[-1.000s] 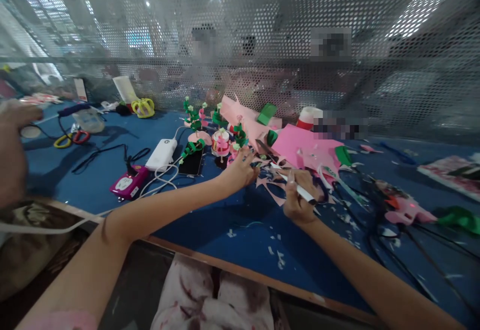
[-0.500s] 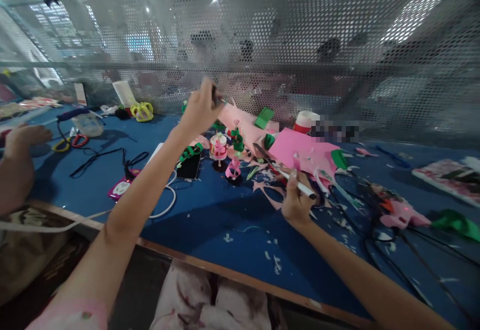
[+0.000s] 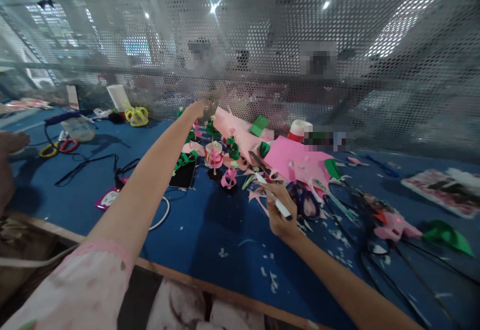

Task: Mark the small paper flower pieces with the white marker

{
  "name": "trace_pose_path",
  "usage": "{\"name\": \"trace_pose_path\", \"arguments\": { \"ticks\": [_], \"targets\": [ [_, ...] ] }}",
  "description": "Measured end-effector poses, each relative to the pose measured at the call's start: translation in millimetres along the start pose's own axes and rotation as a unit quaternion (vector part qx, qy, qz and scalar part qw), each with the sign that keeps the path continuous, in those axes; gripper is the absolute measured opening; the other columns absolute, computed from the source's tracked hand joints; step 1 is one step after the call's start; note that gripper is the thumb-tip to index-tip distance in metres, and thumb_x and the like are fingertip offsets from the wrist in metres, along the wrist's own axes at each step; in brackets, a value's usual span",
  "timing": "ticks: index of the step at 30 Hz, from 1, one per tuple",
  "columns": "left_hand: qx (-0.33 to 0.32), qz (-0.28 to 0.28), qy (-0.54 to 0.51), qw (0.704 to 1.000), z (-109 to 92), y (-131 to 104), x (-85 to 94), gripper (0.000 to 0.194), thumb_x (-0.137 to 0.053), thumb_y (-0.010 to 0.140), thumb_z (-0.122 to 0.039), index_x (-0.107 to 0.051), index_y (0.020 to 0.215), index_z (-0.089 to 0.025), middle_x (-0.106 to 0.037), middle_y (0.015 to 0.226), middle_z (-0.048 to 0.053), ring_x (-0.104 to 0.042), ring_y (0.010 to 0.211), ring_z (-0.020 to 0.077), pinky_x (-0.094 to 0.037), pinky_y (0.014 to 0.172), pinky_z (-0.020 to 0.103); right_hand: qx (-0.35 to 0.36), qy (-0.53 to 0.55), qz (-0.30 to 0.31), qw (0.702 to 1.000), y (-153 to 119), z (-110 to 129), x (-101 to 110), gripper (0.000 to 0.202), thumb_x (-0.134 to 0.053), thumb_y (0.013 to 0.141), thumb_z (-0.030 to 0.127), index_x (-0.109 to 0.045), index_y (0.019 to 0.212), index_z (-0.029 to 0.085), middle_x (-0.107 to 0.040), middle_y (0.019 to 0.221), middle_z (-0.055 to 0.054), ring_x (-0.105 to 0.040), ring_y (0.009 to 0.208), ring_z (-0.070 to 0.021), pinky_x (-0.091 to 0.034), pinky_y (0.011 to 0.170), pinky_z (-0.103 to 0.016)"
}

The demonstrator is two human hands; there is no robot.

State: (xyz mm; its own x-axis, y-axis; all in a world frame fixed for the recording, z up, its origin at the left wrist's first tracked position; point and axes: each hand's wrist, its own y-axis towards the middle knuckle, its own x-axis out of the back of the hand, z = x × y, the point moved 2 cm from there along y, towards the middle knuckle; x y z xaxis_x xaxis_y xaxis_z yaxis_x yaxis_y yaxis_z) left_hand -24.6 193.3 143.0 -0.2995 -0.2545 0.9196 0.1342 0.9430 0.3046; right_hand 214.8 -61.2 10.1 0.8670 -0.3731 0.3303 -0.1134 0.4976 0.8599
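Observation:
My left hand (image 3: 195,109) is stretched far out to the back of the blue table (image 3: 210,230), just above a green and pink paper craft (image 3: 193,129) beside the mesh wall. Its fingers point away, so what they hold is hidden. My right hand (image 3: 279,216) rests on the table and grips a white pen (image 3: 275,199) with a dark end. Small pink and green paper crafts (image 3: 213,154) stand between the hands. A pink paper sheet (image 3: 296,156) and purple scissors (image 3: 304,203) lie just past the right hand.
A phone (image 3: 183,174), a purple device (image 3: 107,198) and a white cable (image 3: 162,211) lie under my left arm. A pink glue gun (image 3: 393,223) with black cords sits right. Another person's hand (image 3: 9,142) is at the far left. Paper scraps litter the table.
My left hand lifted from the crafts in the middle, rose up, then reached to the table's back by the mesh. My right hand with the pen shifted slightly left.

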Motion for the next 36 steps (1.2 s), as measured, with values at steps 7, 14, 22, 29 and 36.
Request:
{"name": "trace_pose_path", "arguments": {
  "ticks": [7,14,22,29,36],
  "targets": [
    [-0.026,-0.004,0.058,0.998,0.2,-16.0,9.0,0.039,-0.046,0.078,-0.003,-0.043,0.116,-0.003,-0.051,0.116,0.021,-0.049,0.110,0.0259,-0.036,0.091,0.034,-0.025,0.012,-0.055,0.998,30.4,3.8,-8.9,0.017,-0.044,0.087,0.022,-0.059,0.094,0.021,-0.060,0.084,-0.006,-0.057,0.080,-0.0188,-0.047,0.071,-0.037],
    [0.014,-0.140,0.013,0.990,-26.9,-50.5,59.0,0.038,-0.037,0.085,-0.011,-0.029,0.122,-0.014,-0.048,0.118,0.015,-0.047,0.108,0.0242,-0.035,0.089,0.036,0.000,-0.024,-0.104,0.994,92.4,11.1,-24.1,0.014,-0.043,0.088,0.028,-0.056,0.088,0.023,-0.060,0.082,-0.004,-0.057,0.082,-0.0179,-0.047,0.075,-0.038],
    [0.017,-0.316,-0.326,0.891,-51.4,-156.5,80.9,0.023,-0.053,0.081,-0.022,-0.032,0.090,-0.021,-0.051,0.088,-0.001,-0.050,0.095,0.0137,-0.040,0.086,0.030,0.017,-0.053,-0.175,0.983,120.7,34.6,-8.6,0.019,-0.034,0.091,0.032,-0.050,0.088,0.022,-0.056,0.082,-0.003,-0.058,0.074,-0.0142,-0.050,0.070,-0.035],
    [0.081,-0.017,-0.649,0.756,-49.0,-244.5,4.9,0.038,-0.067,0.065,-0.021,-0.029,0.069,-0.020,-0.043,0.067,-0.006,-0.058,0.065,0.0098,-0.052,0.063,0.027,0.001,-0.057,-0.216,0.975,76.8,38.8,20.9,0.020,-0.036,0.091,0.031,-0.054,0.087,0.023,-0.057,0.079,-0.004,-0.060,0.074,-0.0159,-0.050,0.071,-0.037],
    [0.161,0.086,-0.653,0.735,-16.1,-287.0,-55.4,0.038,-0.067,0.058,-0.019,-0.030,0.066,-0.019,-0.046,0.063,-0.008,-0.058,0.066,0.0098,-0.052,0.069,0.030,-0.022,-0.013,-0.089,0.996,16.9,17.2,21.8,0.018,-0.041,0.088,0.029,-0.057,0.084,0.021,-0.060,0.074,-0.004,-0.059,0.072,-0.0170,-0.050,0.072,-0.038]
  ]
}}
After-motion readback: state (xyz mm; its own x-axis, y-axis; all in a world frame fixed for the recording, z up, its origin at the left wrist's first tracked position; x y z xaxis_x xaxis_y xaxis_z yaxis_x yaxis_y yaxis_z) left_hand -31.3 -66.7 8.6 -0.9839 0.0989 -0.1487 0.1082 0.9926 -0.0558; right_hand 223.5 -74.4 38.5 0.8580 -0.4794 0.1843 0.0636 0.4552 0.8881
